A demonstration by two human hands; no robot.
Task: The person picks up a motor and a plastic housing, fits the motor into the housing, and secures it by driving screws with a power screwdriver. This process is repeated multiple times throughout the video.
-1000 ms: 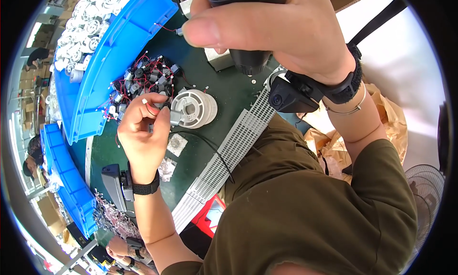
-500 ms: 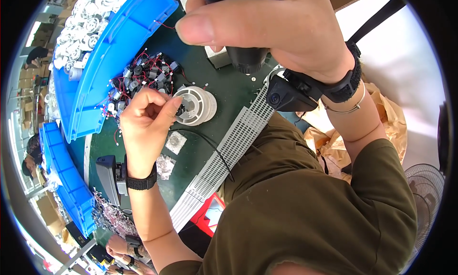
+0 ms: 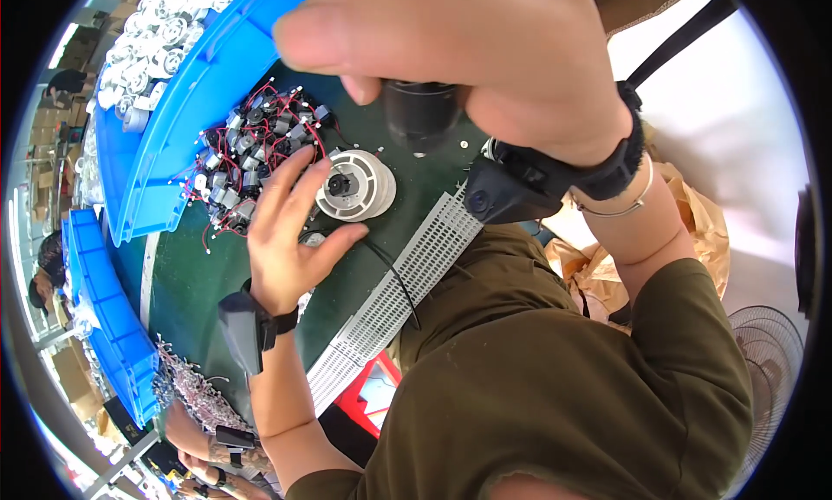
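Observation:
A round white plastic housing (image 3: 371, 186) stands on the green bench, a small black part (image 3: 340, 185) sitting in its middle. My left hand (image 3: 290, 227) is at the housing's left side, fingers spread and thumb apart, with nothing held. Up and to the right, close to the camera, my right hand (image 3: 485, 62) wraps round a black electric screwdriver (image 3: 422, 114). Its tapered nose points down, above and to the right of the housing. The top of the tool is hidden by my fingers and the picture's edge.
Small motors with red wires (image 3: 251, 153) lie heaped behind my left hand. Beyond stands a blue bin (image 3: 186, 110) of white plastic parts. A perforated white strip (image 3: 407, 270) runs along the bench's near edge. At lower left, a co-worker's arms (image 3: 204, 452) are beside heaped wires.
My left hand has let go of the small black part, which now sits in the housing, and its fingers have spread. My right hand has brought the screwdriver slightly left and lower.

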